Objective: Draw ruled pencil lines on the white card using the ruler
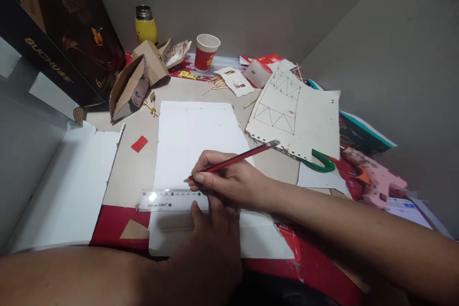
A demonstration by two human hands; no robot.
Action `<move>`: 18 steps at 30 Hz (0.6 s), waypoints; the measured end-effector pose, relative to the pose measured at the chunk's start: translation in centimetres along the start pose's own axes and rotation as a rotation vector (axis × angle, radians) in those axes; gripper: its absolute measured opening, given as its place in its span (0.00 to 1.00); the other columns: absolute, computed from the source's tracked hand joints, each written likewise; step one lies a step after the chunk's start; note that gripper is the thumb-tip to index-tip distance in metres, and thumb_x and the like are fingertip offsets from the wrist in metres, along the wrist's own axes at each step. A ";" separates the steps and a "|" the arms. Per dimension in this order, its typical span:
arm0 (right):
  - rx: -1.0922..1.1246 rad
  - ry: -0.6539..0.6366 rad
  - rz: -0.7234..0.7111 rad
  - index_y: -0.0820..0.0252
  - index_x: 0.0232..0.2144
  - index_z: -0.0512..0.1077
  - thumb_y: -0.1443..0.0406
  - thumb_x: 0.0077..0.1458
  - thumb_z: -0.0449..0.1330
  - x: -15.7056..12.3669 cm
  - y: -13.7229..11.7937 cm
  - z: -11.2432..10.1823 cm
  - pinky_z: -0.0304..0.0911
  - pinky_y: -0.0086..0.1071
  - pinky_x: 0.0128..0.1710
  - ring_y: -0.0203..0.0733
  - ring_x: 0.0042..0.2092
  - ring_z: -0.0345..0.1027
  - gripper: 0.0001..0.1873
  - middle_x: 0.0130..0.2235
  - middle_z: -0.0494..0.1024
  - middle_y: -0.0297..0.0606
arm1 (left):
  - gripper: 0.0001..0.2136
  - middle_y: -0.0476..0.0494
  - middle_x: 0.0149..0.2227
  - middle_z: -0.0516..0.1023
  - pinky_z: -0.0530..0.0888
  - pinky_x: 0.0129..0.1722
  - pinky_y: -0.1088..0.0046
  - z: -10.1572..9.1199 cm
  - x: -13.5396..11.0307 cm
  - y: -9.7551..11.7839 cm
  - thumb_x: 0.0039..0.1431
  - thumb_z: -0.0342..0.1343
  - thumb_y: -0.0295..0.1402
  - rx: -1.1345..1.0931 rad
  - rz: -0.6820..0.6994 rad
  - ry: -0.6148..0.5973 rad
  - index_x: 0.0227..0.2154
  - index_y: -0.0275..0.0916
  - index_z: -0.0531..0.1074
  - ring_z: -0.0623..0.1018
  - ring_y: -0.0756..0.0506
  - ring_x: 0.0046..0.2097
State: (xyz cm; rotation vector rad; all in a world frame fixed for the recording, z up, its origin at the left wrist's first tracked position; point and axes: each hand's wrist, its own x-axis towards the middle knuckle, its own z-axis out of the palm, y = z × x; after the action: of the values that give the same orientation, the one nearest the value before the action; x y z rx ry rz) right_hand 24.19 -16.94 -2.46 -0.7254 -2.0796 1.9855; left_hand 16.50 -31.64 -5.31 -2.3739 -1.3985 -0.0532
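Note:
My right hand (229,177) is closed around a red and black pencil (236,158), its sharpened tip close above a white sheet (197,138). A clear plastic ruler (158,200) lies across the lower part of that sheet. My left hand (211,234) holds the ruler down near its right end, thumb on top, the other fingers partly under my right hand. Right of the sheet, a torn-edged notebook page (315,114) carries drawn rows of triangles. The green handle (328,165) of some tool sticks out from under its lower edge.
A paper cup (206,55), a yellow bottle (146,28), folded cardboard (129,86) and thin wooden sticks (217,84) stand or lie at the back. At left are a large dark box (64,33) and white board (68,191). A pink glue gun (380,177) lies right.

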 end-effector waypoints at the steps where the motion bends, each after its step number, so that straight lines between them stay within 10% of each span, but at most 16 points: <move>1: 0.019 -0.007 0.006 0.60 0.33 0.68 0.62 0.60 0.59 0.0 0.1 0.0 0.69 0.34 0.36 0.38 0.36 0.73 0.07 0.34 0.78 0.39 | 0.21 0.30 0.51 0.79 0.76 0.39 0.46 0.2 0.0 0.3 0.58 0.56 0.38 -0.001 -0.025 0.000 0.51 0.33 0.78 0.75 0.24 0.52; 18: 0.107 0.082 0.056 0.61 0.28 0.67 0.65 0.56 0.60 -1.5 -0.8 -2.2 0.62 0.25 0.23 0.31 0.25 0.67 0.07 0.25 0.74 0.32 | 0.22 0.37 0.59 0.74 0.78 0.38 0.53 -1.3 0.1 -1.0 0.65 0.46 0.33 0.127 0.035 -0.121 0.59 0.38 0.70 0.77 0.33 0.50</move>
State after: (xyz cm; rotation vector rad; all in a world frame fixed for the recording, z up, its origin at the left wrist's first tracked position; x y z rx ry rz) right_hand 26.31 -15.64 -1.16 -0.8372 -1.9117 2.0418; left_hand 15.90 -31.54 -3.72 -2.3290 -1.3705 0.1861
